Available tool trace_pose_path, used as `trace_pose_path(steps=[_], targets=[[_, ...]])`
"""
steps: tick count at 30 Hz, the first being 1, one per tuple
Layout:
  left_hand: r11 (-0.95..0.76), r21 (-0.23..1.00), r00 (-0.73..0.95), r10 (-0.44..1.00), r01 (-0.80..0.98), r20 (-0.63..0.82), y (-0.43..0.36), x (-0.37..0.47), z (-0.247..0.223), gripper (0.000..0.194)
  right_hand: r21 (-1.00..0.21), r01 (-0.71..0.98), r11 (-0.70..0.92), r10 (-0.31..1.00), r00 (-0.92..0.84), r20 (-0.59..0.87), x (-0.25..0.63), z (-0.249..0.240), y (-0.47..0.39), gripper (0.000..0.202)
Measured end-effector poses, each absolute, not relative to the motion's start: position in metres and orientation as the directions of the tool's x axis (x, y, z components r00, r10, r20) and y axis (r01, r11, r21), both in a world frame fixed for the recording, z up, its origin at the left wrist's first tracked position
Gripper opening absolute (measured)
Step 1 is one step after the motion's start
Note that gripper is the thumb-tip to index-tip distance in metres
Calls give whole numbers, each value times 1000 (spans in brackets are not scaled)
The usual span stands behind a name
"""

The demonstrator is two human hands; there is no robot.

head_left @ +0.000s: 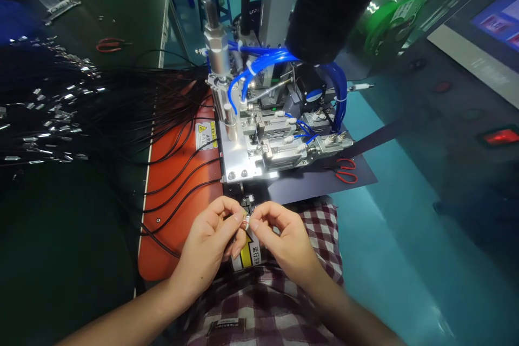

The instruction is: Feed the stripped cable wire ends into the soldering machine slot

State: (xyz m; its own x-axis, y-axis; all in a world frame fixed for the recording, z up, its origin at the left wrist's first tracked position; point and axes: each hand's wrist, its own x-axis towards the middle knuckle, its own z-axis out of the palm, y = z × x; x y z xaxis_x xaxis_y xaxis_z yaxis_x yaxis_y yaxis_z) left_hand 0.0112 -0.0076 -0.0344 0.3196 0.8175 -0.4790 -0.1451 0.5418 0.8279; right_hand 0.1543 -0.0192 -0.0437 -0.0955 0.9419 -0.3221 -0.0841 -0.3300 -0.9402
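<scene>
Red, thin wire [245, 221] between pinched fingers [254, 223]

glossy blue plastic tubes [279, 55] arch over smooth shiny metal [239, 165].

Silver metal machine [239, 157] blocks way ahead of left hand [213, 235] and right hand [284, 232]; blue plastic tubes [275, 56] arch over it, thick black cylinder [328, 8] overhangs; black cables [133, 89] cross orange board [170, 240]; low passage over dark grey plate [284, 189], red-handled tool [346, 171] at right
</scene>
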Motion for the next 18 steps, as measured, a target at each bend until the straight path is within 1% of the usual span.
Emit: trace_pose_path(steps=[10,18], targets=[[538,841,301,812,-55,-500,-8,9,-36,19,-941,-81,-327,943,-91,-320,157,-44,-20,10],[542,837,311,811,-78,-496,-9,10,-34,16,-941,-86,-328,942,-100,-319,156,-44,-22,10]])
